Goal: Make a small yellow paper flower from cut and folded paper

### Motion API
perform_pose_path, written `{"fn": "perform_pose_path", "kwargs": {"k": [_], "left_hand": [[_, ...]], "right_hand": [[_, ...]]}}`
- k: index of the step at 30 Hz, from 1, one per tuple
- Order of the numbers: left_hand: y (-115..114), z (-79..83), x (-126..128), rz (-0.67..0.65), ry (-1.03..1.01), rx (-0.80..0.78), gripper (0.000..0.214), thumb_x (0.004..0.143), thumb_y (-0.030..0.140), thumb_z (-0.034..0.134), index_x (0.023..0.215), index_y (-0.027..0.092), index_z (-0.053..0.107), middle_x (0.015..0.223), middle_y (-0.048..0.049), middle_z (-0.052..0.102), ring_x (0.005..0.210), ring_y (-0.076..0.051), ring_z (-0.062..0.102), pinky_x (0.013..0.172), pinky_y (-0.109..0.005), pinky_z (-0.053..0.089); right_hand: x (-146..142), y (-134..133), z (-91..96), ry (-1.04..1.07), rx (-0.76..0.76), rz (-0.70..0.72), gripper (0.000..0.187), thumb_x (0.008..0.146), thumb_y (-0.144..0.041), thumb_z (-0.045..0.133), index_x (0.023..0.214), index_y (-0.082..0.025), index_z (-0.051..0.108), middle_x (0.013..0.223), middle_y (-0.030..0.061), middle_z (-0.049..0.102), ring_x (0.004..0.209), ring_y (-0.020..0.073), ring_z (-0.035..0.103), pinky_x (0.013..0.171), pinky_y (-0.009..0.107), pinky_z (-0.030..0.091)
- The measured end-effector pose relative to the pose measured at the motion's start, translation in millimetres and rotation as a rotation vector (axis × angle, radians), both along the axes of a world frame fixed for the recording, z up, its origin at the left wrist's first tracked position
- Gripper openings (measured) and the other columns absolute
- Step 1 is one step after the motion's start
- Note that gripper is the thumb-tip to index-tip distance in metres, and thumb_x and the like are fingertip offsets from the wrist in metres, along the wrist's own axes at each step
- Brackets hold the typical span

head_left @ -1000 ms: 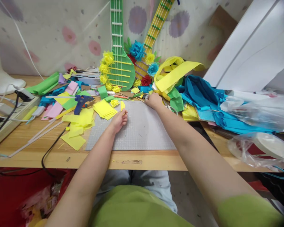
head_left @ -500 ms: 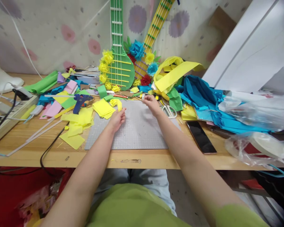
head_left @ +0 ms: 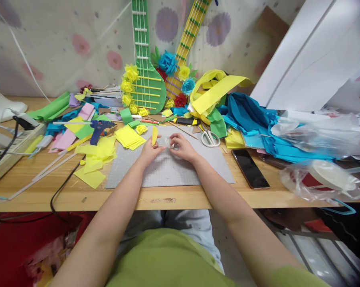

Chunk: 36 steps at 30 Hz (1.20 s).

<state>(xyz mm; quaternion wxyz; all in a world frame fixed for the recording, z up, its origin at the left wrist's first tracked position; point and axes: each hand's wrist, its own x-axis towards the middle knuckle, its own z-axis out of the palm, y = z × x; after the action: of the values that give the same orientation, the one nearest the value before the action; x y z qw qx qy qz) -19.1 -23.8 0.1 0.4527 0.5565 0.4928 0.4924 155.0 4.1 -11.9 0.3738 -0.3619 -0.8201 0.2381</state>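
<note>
My left hand (head_left: 149, 151) rests on the grey cutting mat (head_left: 180, 171) and pinches a small yellow paper strip (head_left: 154, 135) that stands upright. My right hand (head_left: 181, 146) is closed on a small clear ring, seemingly a roll of tape (head_left: 169, 142), held right next to my left fingers. Both hands meet over the middle of the mat. A stack of yellow paper squares (head_left: 129, 137) lies just left of the hands.
Scissors (head_left: 209, 138) lie at the mat's far right corner. A blue glue gun (head_left: 98, 128) sits left, a phone (head_left: 250, 168) right. Two paper guitars (head_left: 147, 79) with paper flowers lean on the wall. Blue paper (head_left: 252, 119) and plastic bags (head_left: 320, 179) crowd the right.
My right hand pulled back from the far edge of the mat with the small clear roll and came to my left hand. The view shifted slightly, baring the phone and scissors.
</note>
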Motion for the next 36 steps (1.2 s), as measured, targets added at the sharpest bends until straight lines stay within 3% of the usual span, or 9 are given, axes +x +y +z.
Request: {"fn": "perform_pose_path", "kwargs": {"k": [6, 12, 18, 28, 32, 36], "left_hand": [[0.1, -3.3, -0.9, -0.069, 0.128, 0.036, 0.058, 0.058, 0.023, 0.071, 0.113, 0.016, 0.052, 0.055, 0.0098, 0.026, 0.049, -0.005, 0.026, 0.052, -0.019, 0.024], [0.6, -4.5, -1.0, -0.068, 0.172, 0.028, 0.052, 0.064, 0.032, 0.067, 0.112, 0.015, 0.056, 0.052, 0.0096, 0.022, 0.047, -0.006, 0.021, 0.048, -0.020, 0.020], [1.5, -6.6, 0.6, -0.058, 0.162, 0.035, 0.048, 0.064, 0.036, 0.066, 0.106, 0.013, 0.059, 0.049, 0.0102, 0.020, 0.045, -0.005, 0.019, 0.046, -0.020, 0.018], [1.7, -5.5, 4.9, 0.030, 0.139, 0.033, 0.032, 0.062, 0.031, 0.066, 0.088, 0.014, 0.059, 0.047, 0.0108, 0.022, 0.044, -0.005, 0.022, 0.046, -0.020, 0.020], [3.0, -5.9, 3.8, 0.035, 0.109, 0.021, 0.027, 0.062, 0.034, 0.067, 0.078, 0.015, 0.057, 0.047, 0.0106, 0.023, 0.044, -0.004, 0.022, 0.046, -0.020, 0.020], [0.3, -0.1, 0.5, -0.062, 0.005, -0.027, 0.039, 0.063, 0.038, 0.066, 0.093, 0.016, 0.056, 0.050, 0.0098, 0.027, 0.043, -0.004, 0.025, 0.043, -0.019, 0.019]], "right_hand": [[-3.9, -5.3, 2.1, -0.087, 0.090, -0.007, 0.012, 0.063, -0.018, 0.058, 0.074, -0.019, 0.055, 0.107, 0.0087, 0.050, 0.103, 0.0210, 0.046, 0.088, 0.038, 0.039], [-2.2, -4.5, 1.9, -0.051, 0.047, -0.018, 0.011, 0.065, -0.024, 0.060, 0.072, -0.018, 0.055, 0.105, 0.0089, 0.051, 0.103, 0.0199, 0.047, 0.093, 0.037, 0.036], [-1.7, -4.5, 3.3, 0.014, -0.078, -0.019, 0.016, 0.064, -0.030, 0.062, 0.069, -0.018, 0.053, 0.106, 0.0092, 0.051, 0.099, 0.0180, 0.051, 0.084, 0.033, 0.042], [-1.5, -5.9, 8.7, 0.005, -0.071, -0.055, 0.022, 0.065, -0.039, 0.062, 0.067, -0.018, 0.053, 0.104, 0.0097, 0.055, 0.095, 0.0179, 0.053, 0.079, 0.033, 0.043], [-2.6, -8.1, 12.5, 0.050, -0.143, -0.072, 0.028, 0.065, -0.044, 0.062, 0.066, -0.017, 0.054, 0.103, 0.0094, 0.058, 0.089, 0.0167, 0.054, 0.071, 0.029, 0.043], [-4.3, -9.8, 13.2, 0.148, -0.330, -0.017, 0.034, 0.067, -0.050, 0.060, 0.066, -0.016, 0.055, 0.091, 0.0053, 0.062, 0.079, 0.0129, 0.053, 0.064, 0.025, 0.039]]}}
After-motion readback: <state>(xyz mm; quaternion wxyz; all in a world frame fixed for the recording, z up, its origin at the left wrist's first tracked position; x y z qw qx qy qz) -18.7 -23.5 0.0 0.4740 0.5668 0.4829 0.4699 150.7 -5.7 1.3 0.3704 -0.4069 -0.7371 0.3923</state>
